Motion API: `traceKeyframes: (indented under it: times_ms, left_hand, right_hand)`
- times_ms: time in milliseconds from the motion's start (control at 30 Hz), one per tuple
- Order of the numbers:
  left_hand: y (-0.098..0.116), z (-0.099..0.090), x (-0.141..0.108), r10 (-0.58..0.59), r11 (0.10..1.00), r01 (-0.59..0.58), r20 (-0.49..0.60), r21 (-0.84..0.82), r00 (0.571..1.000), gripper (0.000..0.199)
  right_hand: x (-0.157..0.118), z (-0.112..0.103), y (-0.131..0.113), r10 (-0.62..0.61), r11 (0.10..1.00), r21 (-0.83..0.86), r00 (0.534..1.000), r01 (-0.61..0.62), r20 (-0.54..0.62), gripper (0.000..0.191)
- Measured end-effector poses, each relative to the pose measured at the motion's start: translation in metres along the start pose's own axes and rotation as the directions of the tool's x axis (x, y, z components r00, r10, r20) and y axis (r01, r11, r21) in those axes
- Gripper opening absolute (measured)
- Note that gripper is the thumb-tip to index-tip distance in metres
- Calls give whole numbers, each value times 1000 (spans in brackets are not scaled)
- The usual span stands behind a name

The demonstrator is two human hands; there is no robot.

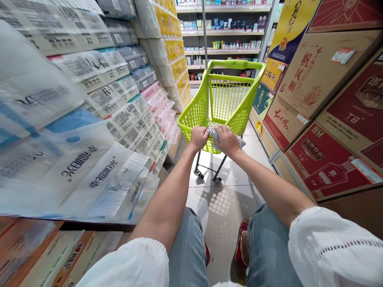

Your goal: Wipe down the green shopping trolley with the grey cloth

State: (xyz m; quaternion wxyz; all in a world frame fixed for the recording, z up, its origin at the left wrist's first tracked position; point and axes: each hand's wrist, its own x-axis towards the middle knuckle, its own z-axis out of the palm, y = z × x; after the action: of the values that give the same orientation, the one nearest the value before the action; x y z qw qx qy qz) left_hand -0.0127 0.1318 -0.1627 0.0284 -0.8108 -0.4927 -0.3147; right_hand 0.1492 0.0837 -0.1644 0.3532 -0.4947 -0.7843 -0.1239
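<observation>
A lime-green plastic shopping cart (199,107) stands on wheels in the aisle in front of me, its basket bare inside where it shows. My left hand (199,138) is closed around the near rim of the basket. Right beside it, my right hand (228,140) is closed over a grey-and-white striped cloth (214,131), pressing it against the same rim. One end of the cloth sticks out past the right hand; the fingertips under the rim are hidden.
Packs of paper goods (119,95) are stacked along the left, with yellow-and-white packs (170,52) farther back. Cardboard cartons (323,75) line the right side. Shelves of small bottles and boxes (223,30) stand behind the cart. Light floor tiles (215,199) run between.
</observation>
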Motion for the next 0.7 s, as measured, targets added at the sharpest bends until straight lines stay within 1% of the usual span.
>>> traceKeyframes:
  times_ms: [67, 133, 200, 233, 300, 400, 467, 533, 567, 633, 700]
  left_hand:
    - [-1, -4, -1, 6, 1000, -6, 12, 2, 1000, 36]
    - [0, -7, -2, 16, 1000, -16, 19, -8, 1000, 37]
    - [1, -7, -3, 29, 999, -29, 17, -28, 999, 37]
    - [1, -7, -3, 36, 999, -36, 14, -36, 999, 37]
    - [1, -6, -2, 39, 998, -38, 6, -42, 999, 36]
    - [-2, -6, 0, 20, 999, -21, -3, -34, 1000, 34]
    - [-5, -8, 1, 16, 999, -16, 2, -33, 1000, 33]
    - [-7, -11, 1, 18, 999, -17, 10, -38, 1000, 34]
    - [-7, -12, 1, 18, 999, -18, 14, -44, 1000, 35]
    - [-9, -13, 0, 21, 998, -20, 23, -55, 1000, 36]
    - [-11, -12, 0, 31, 997, -29, 34, -65, 999, 37]
  right_hand:
    - [4, -1, 17, 16, 1000, 12, 1000, -16, -18, 36]
    - [10, 1, 33, 80, 996, 47, 993, -76, -83, 35]
    - [14, 4, 40, 137, 988, 91, 980, -125, -141, 33]
    - [14, 6, 38, 149, 985, 106, 977, -133, -153, 32]
    - [12, 10, 25, 126, 987, 116, 981, -110, -146, 31]
    - [5, 12, 0, 38, 993, 113, 995, -28, -97, 32]
    - [2, 11, -6, -13, 993, 119, 998, 21, -68, 33]
    - [3, 10, 1, -33, 991, 131, 998, 39, -48, 34]
    - [6, 10, 9, -18, 990, 137, 998, 25, -52, 34]
    - [13, 12, 25, 56, 986, 159, 994, -41, -92, 33]
    - [20, 17, 38, 136, 975, 194, 979, -105, -151, 32]
